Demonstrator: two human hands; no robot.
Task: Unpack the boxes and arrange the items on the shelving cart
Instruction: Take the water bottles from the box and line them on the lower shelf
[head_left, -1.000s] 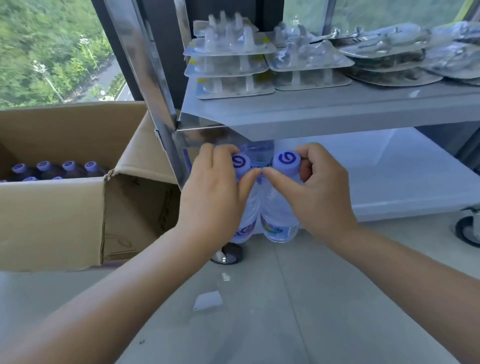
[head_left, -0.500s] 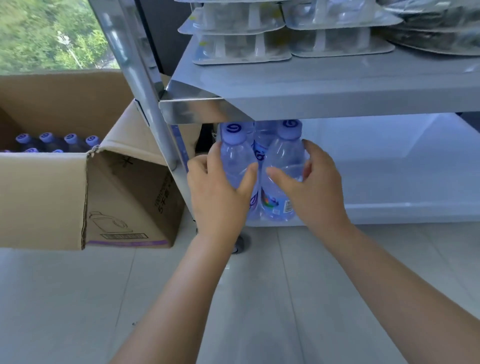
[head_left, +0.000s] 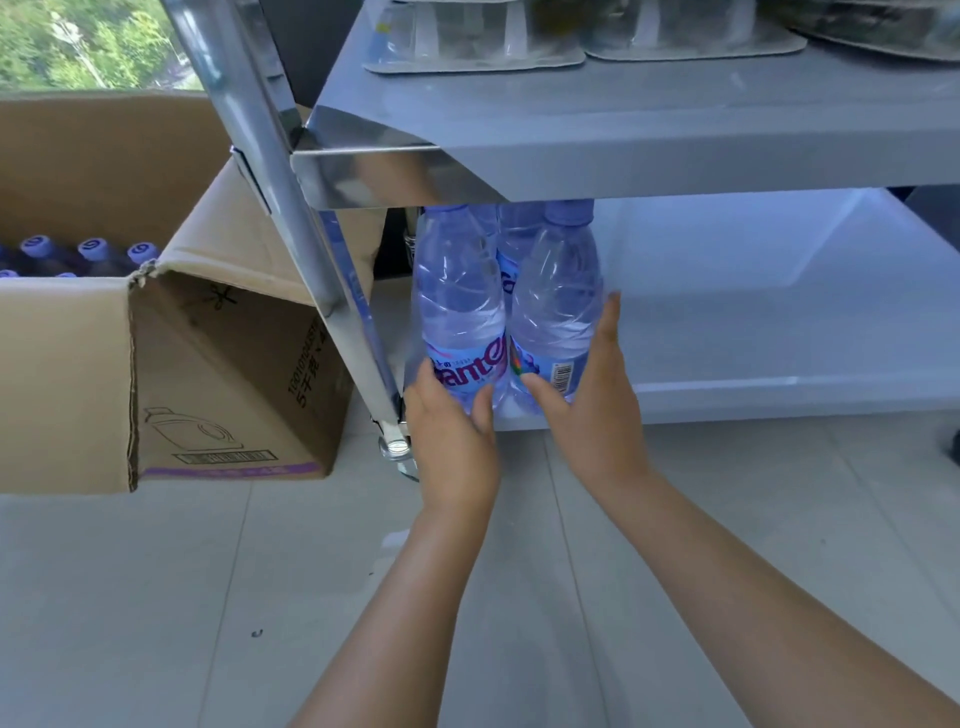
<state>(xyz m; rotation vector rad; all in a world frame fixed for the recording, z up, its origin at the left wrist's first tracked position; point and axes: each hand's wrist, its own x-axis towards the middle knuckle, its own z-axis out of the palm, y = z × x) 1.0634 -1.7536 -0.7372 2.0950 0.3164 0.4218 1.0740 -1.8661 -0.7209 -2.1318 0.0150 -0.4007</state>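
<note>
You are kneeling or crouching before the cart (head_left: 675, 150), reaching both arms forward to its bottom shelf (head_left: 779, 332). Two water bottles (head_left: 462, 291) are standing upright at the shelf's front left corner, touching each other, tucked just inside the cart's leg (head_left: 291, 171); more bottles seem to be standing behind them, though the upper shelf is hiding their tops. Setting them tight into the corner is probably meant to start a neat row and leave the rest of the shelf free.

Your left hand (head_left: 454, 441) is resting low against the left bottle's label, fingers relaxed and nearly straight, thumb touching the base, not wrapping it. Your right hand (head_left: 592, 410) is cupping the right bottle from its outer side, fingers straight and pointing up along its wall, thumb lying across the label. Neither hand is gripping; both are steadying or nudging the pair into line. Both forearms are stretching forward from the bottom of the view, converging at the bottles.

To your left, an open cardboard box (head_left: 67, 374) is sitting on the floor, more capped bottles (head_left: 93, 252) showing inside. Blister packs (head_left: 467, 36) are lying on the upper shelf.
</note>
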